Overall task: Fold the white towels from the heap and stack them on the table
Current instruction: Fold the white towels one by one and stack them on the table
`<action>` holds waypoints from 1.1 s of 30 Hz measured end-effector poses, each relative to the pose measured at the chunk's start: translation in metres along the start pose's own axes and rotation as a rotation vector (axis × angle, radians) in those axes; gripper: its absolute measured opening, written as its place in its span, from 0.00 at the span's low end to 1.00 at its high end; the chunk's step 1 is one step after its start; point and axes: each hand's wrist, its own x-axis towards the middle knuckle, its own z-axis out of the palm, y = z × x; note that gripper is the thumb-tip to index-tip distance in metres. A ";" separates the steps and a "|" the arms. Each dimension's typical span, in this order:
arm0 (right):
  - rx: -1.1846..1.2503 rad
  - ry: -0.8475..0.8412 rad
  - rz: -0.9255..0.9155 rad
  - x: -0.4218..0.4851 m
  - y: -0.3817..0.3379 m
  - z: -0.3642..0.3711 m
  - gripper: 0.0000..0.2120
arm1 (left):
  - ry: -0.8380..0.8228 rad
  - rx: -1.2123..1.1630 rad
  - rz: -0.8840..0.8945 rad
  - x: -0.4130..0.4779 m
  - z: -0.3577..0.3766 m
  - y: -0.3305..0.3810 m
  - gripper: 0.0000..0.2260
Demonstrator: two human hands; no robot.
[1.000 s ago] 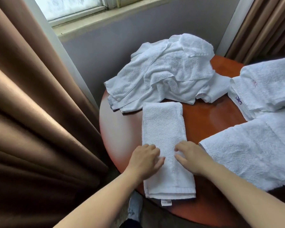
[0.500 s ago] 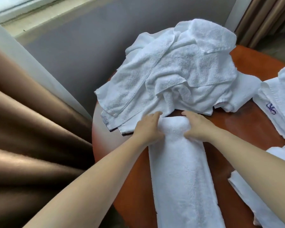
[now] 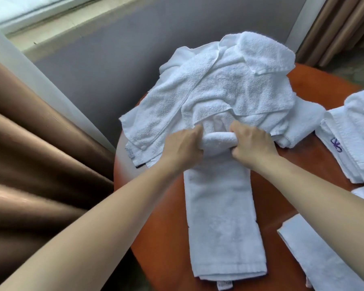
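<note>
A long, narrow folded white towel lies on the round red-brown table, running from the near edge toward the heap. Its far end is bunched up off the table. My left hand grips the left side of that raised end, and my right hand grips the right side, fingers curled under the cloth. Just beyond my hands sits the heap of crumpled white towels, touching the raised end.
Folded white towels with a purple emblem lie at the table's right edge. Another flat white towel lies at the near right. Brown curtains hang at the left, a grey wall and window sill stand behind the table.
My hands slid from the towel's middle up to its far end, then curled round it and lifted it into a bunch. The camera leaned closer over the table.
</note>
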 end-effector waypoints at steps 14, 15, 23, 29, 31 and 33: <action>0.047 0.198 -0.460 -0.151 0.016 0.015 0.23 | 0.277 0.052 0.357 -0.165 0.043 0.031 0.14; 0.030 0.157 -0.457 -0.162 0.018 0.020 0.23 | 0.257 0.056 0.372 -0.173 0.049 0.035 0.17; 0.045 0.039 -0.415 -0.204 0.021 0.028 0.29 | 0.219 0.006 0.387 -0.214 0.072 0.048 0.16; 0.066 0.090 -0.408 -0.216 0.019 0.040 0.30 | 0.234 0.055 0.473 -0.249 0.100 0.054 0.38; 0.108 0.116 -0.370 -0.215 0.016 0.042 0.27 | 0.281 0.057 0.404 -0.247 0.101 0.058 0.43; 0.162 0.117 -0.340 -0.218 0.013 0.043 0.27 | 0.341 0.046 0.353 -0.246 0.101 0.062 0.43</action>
